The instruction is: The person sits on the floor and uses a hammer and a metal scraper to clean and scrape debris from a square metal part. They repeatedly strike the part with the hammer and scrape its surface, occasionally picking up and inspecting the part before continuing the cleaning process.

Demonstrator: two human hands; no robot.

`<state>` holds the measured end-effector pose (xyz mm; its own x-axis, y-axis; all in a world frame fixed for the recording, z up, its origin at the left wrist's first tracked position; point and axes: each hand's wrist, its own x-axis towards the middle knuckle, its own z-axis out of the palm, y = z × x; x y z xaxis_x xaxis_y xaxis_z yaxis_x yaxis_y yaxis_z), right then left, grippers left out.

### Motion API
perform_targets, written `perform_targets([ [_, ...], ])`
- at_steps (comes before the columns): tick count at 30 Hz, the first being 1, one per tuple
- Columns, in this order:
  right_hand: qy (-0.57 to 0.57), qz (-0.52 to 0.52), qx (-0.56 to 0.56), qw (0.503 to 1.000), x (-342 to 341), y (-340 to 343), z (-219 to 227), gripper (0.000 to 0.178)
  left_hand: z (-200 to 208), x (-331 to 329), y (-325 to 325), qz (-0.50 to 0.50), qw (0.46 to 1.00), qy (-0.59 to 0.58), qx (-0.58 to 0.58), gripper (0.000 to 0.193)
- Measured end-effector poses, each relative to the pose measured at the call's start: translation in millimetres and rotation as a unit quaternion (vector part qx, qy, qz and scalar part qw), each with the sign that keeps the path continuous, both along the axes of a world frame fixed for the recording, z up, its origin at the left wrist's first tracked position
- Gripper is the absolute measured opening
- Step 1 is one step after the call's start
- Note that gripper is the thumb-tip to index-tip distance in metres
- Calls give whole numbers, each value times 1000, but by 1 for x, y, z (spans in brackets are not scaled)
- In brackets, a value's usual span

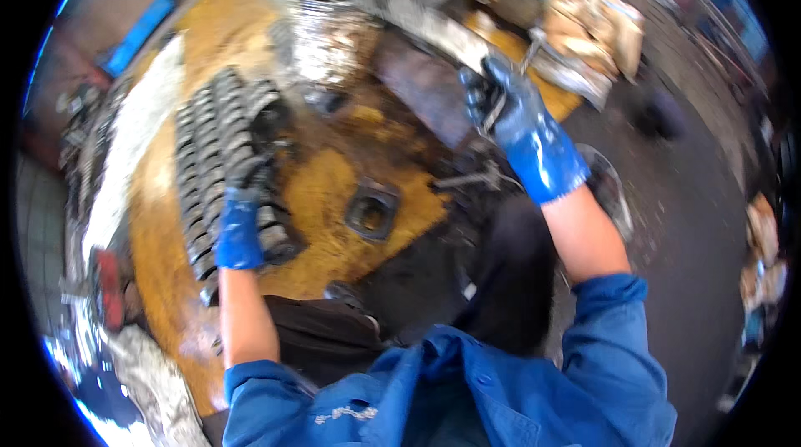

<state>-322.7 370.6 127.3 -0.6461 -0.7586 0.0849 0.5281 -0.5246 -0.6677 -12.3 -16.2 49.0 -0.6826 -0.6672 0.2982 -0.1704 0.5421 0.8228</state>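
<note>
Both my hands wear blue rubber gloves with dark, soiled fingers. My left hand point(239, 230) is at the rows of dark ribbed cylindrical parts point(200, 172) lying on the yellow-brown floor sheet. Its fingers blend into the dark parts, so their grip is hidden by blur. My right hand point(521, 126) is raised at the right, its fingers curled round a thin metal rod-like tool point(494, 113); the tool's exact kind is unclear. Between my hands lies a squarish dark metal piece point(372, 212) with a round hole. A T-shaped metal tool point(471, 179) lies below my right hand.
A shiny metal drum point(329, 42) stands ahead, beside a long grey bar point(417, 17). Crumpled brown paper packaging point(592, 30) lies at the far right. A blue cylinder point(140, 32) is at the far left. Dark floor point(676, 222) extends on the right.
</note>
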Motion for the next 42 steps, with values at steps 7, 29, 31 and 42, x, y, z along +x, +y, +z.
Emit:
perform_targets([
  [7,56,-127,111,984,-35,218,-10,39,-31,11,-5,-4,993,-5,115,25],
  [29,588,-4,786,192,119,478,-255,40,-15,-5,8,-31,976,3,216,28],
  [31,497,-120,790,338,112,500,-255,36,-16,-13,17,-43,972,8,231,29],
  [42,-301,-300,279,861,134,511,-319,46,8,8,40,-75,918,107,375,31],
])
